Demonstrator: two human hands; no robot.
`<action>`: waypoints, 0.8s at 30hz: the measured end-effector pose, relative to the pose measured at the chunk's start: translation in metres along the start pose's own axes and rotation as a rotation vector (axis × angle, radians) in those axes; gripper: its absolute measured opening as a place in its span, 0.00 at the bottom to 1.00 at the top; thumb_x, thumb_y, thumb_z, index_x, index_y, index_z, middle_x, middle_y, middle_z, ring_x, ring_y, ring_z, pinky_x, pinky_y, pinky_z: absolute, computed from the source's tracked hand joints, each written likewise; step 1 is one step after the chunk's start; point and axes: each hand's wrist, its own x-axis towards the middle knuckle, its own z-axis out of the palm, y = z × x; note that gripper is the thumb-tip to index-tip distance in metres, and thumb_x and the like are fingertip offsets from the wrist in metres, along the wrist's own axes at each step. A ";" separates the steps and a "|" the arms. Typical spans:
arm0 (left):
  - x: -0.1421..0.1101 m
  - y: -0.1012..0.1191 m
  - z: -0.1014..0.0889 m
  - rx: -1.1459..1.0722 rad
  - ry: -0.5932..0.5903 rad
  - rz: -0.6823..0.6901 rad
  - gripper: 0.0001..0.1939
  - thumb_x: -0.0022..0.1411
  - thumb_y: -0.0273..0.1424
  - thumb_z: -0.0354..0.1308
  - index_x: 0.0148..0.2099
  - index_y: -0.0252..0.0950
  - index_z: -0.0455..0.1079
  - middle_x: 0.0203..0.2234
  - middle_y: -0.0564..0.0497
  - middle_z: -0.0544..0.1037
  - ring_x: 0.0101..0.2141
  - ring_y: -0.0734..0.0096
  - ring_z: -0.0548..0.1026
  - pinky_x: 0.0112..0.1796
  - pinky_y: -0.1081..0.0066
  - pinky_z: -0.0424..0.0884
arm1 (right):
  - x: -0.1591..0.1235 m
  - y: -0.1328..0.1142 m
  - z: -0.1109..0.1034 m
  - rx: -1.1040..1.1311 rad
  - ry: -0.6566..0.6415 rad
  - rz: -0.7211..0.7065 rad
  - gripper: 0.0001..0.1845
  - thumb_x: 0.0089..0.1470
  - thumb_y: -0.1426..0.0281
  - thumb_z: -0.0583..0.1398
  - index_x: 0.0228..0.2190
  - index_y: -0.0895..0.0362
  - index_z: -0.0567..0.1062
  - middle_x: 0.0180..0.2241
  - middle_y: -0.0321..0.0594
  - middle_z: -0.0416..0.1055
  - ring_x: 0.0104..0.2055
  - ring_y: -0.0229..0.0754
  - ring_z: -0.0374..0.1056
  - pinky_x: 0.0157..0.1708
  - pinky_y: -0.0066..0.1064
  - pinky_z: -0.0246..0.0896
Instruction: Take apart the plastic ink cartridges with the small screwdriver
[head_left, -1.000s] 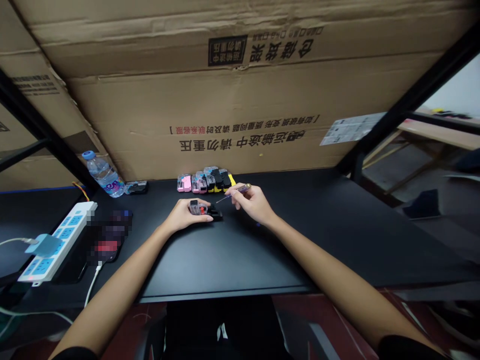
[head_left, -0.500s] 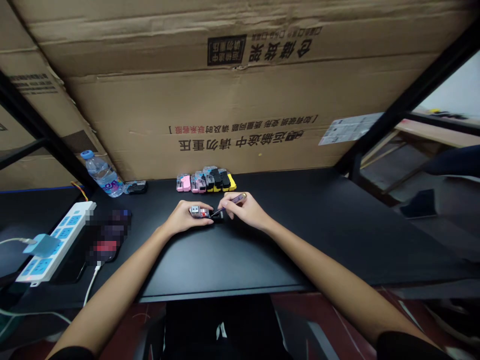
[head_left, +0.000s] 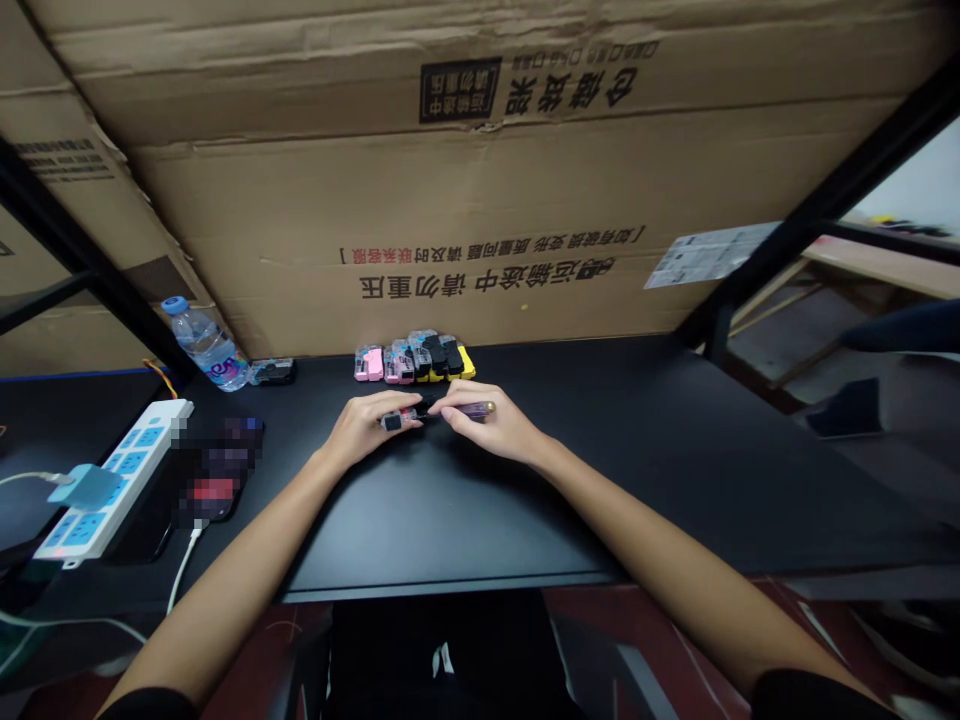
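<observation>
Left hand: lies on the matte black desk, fingers curled narrow around a small clear-and-black plastic cartridge with a red spot, pinning it flat near the desk's centre.
Right hand: at 3 o'clock of the cartridge, fingers pinched on a slim screwdriver with a translucent purple handle; the shaft lies almost level and points to 9 o'clock, its tip at the cartridge's right end.
Doing it well: judging by the hold, the tip wants a steady, light push along the shaft while the left fingers keep the smooth little case from sliding; both wrists resting on the desk should help.
Cartridge: hard, glossy, boxy; too small to tell seams or screws.
Row of spares: pink, black and yellow plastic cartridges stand side by side at 12 o'clock of the hands, against the corrugated brown cardboard sheet.
Far left: clear plastic water bottle with blue cap at 10 o'clock; white power strip with blue sockets at 8 o'clock.
</observation>
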 end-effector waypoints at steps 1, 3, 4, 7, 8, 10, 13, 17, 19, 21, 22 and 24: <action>0.000 -0.001 0.000 0.025 0.003 0.007 0.17 0.69 0.37 0.67 0.57 0.39 0.80 0.49 0.44 0.86 0.46 0.61 0.86 0.49 0.64 0.83 | 0.000 0.001 0.001 -0.006 -0.006 -0.005 0.13 0.67 0.67 0.60 0.42 0.56 0.85 0.34 0.41 0.76 0.33 0.40 0.70 0.38 0.35 0.67; 0.000 -0.003 0.001 0.062 0.010 0.011 0.17 0.69 0.37 0.67 0.57 0.39 0.80 0.49 0.44 0.86 0.46 0.61 0.86 0.49 0.64 0.83 | -0.001 0.005 0.002 -0.018 -0.010 -0.016 0.13 0.68 0.66 0.60 0.44 0.56 0.85 0.35 0.41 0.76 0.33 0.41 0.71 0.38 0.35 0.68; 0.000 -0.004 0.002 0.074 0.015 0.010 0.17 0.69 0.37 0.67 0.57 0.39 0.80 0.49 0.44 0.86 0.46 0.61 0.86 0.49 0.64 0.83 | -0.001 0.006 0.003 -0.021 -0.008 -0.019 0.13 0.68 0.65 0.60 0.45 0.56 0.85 0.35 0.42 0.76 0.34 0.41 0.71 0.38 0.35 0.68; 0.000 -0.005 0.003 0.104 0.033 0.006 0.18 0.69 0.37 0.67 0.58 0.39 0.80 0.49 0.44 0.86 0.46 0.60 0.86 0.49 0.63 0.83 | 0.000 0.007 0.005 -0.020 0.022 0.015 0.14 0.68 0.63 0.61 0.43 0.56 0.85 0.34 0.41 0.76 0.34 0.42 0.72 0.38 0.35 0.67; 0.000 -0.006 0.004 0.115 0.037 0.005 0.18 0.69 0.37 0.67 0.58 0.39 0.79 0.49 0.44 0.86 0.46 0.60 0.86 0.49 0.63 0.83 | 0.000 0.007 0.005 -0.015 0.043 0.047 0.15 0.67 0.61 0.62 0.42 0.57 0.85 0.33 0.41 0.76 0.34 0.42 0.72 0.38 0.35 0.67; -0.001 -0.007 0.006 0.143 0.047 0.003 0.18 0.69 0.37 0.67 0.58 0.39 0.79 0.50 0.44 0.85 0.46 0.61 0.86 0.49 0.64 0.83 | 0.001 0.006 0.007 0.005 0.099 0.131 0.16 0.67 0.60 0.62 0.38 0.58 0.85 0.29 0.40 0.76 0.31 0.42 0.72 0.36 0.35 0.67; -0.002 -0.009 0.011 0.180 0.042 0.001 0.18 0.69 0.37 0.67 0.59 0.39 0.79 0.50 0.44 0.85 0.47 0.60 0.86 0.49 0.63 0.83 | 0.001 0.008 0.012 0.058 0.153 0.263 0.18 0.66 0.57 0.62 0.35 0.59 0.84 0.23 0.37 0.74 0.26 0.41 0.70 0.31 0.33 0.66; -0.004 -0.011 0.014 0.219 -0.007 0.020 0.18 0.70 0.35 0.66 0.60 0.39 0.78 0.50 0.44 0.85 0.46 0.60 0.86 0.46 0.65 0.83 | -0.001 0.017 0.019 0.093 0.131 0.314 0.20 0.66 0.56 0.61 0.33 0.58 0.83 0.22 0.36 0.73 0.23 0.40 0.70 0.28 0.32 0.64; -0.004 -0.010 0.014 0.228 -0.024 0.030 0.19 0.69 0.35 0.67 0.60 0.39 0.77 0.50 0.44 0.85 0.45 0.61 0.86 0.45 0.66 0.83 | -0.002 0.021 0.020 0.083 0.120 0.302 0.20 0.66 0.57 0.61 0.32 0.58 0.84 0.23 0.37 0.74 0.23 0.40 0.70 0.27 0.31 0.63; -0.004 -0.009 0.011 0.221 -0.029 0.031 0.19 0.69 0.36 0.67 0.60 0.40 0.77 0.50 0.44 0.85 0.45 0.61 0.86 0.45 0.67 0.83 | -0.003 0.022 0.019 0.067 0.122 0.295 0.19 0.65 0.58 0.61 0.33 0.58 0.85 0.23 0.37 0.74 0.24 0.40 0.70 0.27 0.31 0.63; -0.003 -0.007 0.010 0.210 -0.023 0.031 0.19 0.69 0.37 0.67 0.60 0.40 0.78 0.50 0.44 0.85 0.45 0.61 0.86 0.45 0.67 0.83 | -0.003 0.022 0.017 0.057 0.125 0.291 0.18 0.65 0.59 0.62 0.34 0.59 0.85 0.23 0.37 0.75 0.24 0.40 0.70 0.28 0.31 0.63; -0.002 -0.004 0.005 0.170 0.012 0.027 0.19 0.68 0.38 0.68 0.59 0.40 0.78 0.49 0.45 0.85 0.45 0.62 0.86 0.45 0.67 0.83 | -0.002 0.021 0.014 0.034 0.135 0.280 0.17 0.64 0.60 0.62 0.35 0.59 0.86 0.24 0.38 0.75 0.24 0.40 0.70 0.28 0.32 0.63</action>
